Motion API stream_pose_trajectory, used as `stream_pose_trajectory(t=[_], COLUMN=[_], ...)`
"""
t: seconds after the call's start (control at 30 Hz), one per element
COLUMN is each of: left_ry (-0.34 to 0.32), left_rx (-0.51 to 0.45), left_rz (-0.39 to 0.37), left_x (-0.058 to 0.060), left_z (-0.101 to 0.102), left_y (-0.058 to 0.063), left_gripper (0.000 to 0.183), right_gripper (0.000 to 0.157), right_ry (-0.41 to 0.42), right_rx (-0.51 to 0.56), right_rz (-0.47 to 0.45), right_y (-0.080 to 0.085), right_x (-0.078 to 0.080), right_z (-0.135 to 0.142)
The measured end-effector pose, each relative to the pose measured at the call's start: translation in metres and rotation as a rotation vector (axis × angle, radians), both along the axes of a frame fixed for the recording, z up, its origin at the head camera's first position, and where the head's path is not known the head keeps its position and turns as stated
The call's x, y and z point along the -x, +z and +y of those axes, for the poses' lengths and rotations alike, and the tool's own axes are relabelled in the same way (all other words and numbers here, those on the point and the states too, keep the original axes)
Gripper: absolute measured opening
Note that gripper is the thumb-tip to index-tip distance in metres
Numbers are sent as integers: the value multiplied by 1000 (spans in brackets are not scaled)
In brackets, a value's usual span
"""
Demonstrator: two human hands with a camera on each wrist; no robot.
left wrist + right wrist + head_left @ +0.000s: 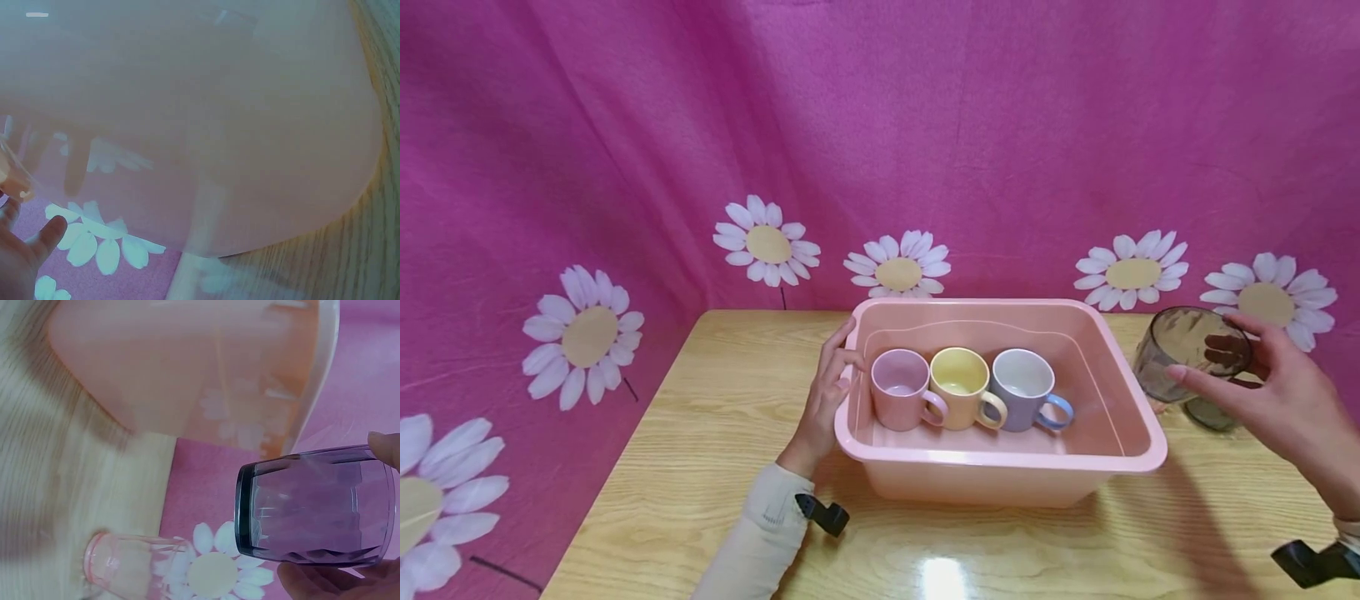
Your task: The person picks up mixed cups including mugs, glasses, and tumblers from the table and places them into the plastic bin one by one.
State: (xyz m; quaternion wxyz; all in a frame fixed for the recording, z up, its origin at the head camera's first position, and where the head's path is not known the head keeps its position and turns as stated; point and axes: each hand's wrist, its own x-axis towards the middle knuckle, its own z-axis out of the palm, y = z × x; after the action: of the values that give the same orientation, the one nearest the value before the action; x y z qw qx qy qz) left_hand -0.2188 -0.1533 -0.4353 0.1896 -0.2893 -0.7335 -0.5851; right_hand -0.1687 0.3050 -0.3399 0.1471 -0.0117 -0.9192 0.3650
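A pink plastic tub (985, 479) stands on the table. Inside it, a pink mug (897, 412), a yellow mug (953, 410) and a grey-violet mug with a blue handle (1017, 413) stand upright in a row. My left hand (822, 398) grips the tub's left rim with its fingers over the edge. Just past the right rim, my right hand (1285, 387) holds a smoky grey drinking glass (312, 509) near its mouth, thumb on one side and fingers on the other. In the right wrist view this glass is off the table, beside the tub wall.
On the wooden table (715, 450), right of the tub, stands another dark glass (1213, 415), partly hidden by the right hand. A clear pinkish glass (125, 565) shows in the right wrist view. A magenta cloth with daisies (880, 150) hangs behind and at the left.
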Motion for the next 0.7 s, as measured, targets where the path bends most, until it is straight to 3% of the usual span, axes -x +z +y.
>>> stream_pose_trajectory(t=[0.3,0.7], left_ry=[6,-6], left_rx=[-27,-72], left_rz=[11,19], left_x=[0,1], left_z=[2,4], left_y=[-1,-3], left_gripper=[32,33], right_gripper=[86,67], right_ry=[16,96], right_rx=[14,93], right_rz=[24,92], right_y=[13,33], right_x=[-4,-8], right_z=[-11,-22])
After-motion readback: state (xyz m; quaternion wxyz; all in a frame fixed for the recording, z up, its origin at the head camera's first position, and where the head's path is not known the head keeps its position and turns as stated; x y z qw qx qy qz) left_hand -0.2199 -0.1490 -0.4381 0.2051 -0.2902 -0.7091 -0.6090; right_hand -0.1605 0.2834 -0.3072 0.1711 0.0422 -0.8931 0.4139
